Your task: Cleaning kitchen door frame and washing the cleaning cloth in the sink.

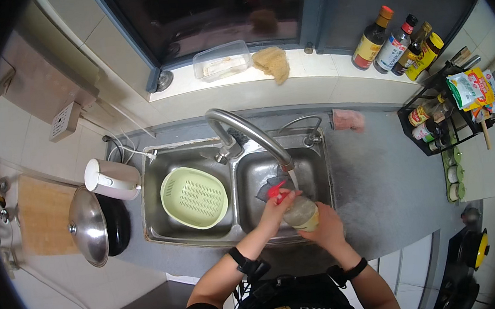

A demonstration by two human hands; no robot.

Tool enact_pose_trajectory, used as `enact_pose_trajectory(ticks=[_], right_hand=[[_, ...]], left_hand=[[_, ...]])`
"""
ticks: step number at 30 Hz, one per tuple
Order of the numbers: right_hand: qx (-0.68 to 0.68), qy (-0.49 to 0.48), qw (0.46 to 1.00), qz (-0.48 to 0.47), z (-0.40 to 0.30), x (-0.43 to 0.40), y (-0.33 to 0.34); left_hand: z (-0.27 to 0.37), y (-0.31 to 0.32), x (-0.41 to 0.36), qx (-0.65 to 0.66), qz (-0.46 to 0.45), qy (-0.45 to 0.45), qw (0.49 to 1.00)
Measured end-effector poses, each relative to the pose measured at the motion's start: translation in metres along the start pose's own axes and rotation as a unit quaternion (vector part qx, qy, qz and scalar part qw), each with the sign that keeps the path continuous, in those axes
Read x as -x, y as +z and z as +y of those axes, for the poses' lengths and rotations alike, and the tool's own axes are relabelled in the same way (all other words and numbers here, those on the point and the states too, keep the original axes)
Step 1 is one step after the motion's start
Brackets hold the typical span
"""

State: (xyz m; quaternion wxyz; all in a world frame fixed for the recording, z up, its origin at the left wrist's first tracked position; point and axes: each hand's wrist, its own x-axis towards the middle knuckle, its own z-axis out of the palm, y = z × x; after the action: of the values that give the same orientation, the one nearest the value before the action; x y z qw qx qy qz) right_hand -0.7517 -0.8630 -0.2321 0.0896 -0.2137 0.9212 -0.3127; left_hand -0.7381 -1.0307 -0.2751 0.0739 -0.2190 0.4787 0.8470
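Note:
My right hand (328, 227) grips a cloudy clear bottle (300, 214) with a pale label, held tilted over the right basin (249, 172) of a steel sink. My left hand (272, 212) holds a red pump head (276, 190) beside the bottle's upper end. Whether the pump is joined to the bottle is hidden by the fingers. Water runs from the curved steel faucet (254, 132) down toward the bottle. Under my left hand a dark grey cloth (265, 192) lies in the basin.
A pale green colander (194, 197) sits in the left basin. Left of the sink are a white electric kettle (119, 178) and a lidded wok (88, 226). On the right stand a black spice rack (418, 139) and several sauce bottles (390, 47). A pink cloth (347, 120) lies behind.

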Motion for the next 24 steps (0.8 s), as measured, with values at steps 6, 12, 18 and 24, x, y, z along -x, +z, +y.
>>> enact_pose_trajectory(ticks=[6,12,18,24], right_hand=[[-0.28,0.092,0.92,-0.257,0.033,-0.005,-0.012],[-0.001,0.091,0.987,-0.131,0.008,-0.002,0.013],[0.165,0.027,0.986,-0.003,0.024,-0.004,0.018],[0.018,0.193,0.967,-0.166,0.026,-0.02,-0.011]], left_hand=[[-0.003,-0.007,-0.015,0.114,-0.2,-0.04,0.972],[-0.022,-0.003,-0.029,0.095,0.034,-0.013,0.995],[-0.021,0.009,-0.038,0.205,0.119,-0.076,0.969],[-0.05,-0.003,-0.043,0.101,-0.014,-0.025,0.994]])
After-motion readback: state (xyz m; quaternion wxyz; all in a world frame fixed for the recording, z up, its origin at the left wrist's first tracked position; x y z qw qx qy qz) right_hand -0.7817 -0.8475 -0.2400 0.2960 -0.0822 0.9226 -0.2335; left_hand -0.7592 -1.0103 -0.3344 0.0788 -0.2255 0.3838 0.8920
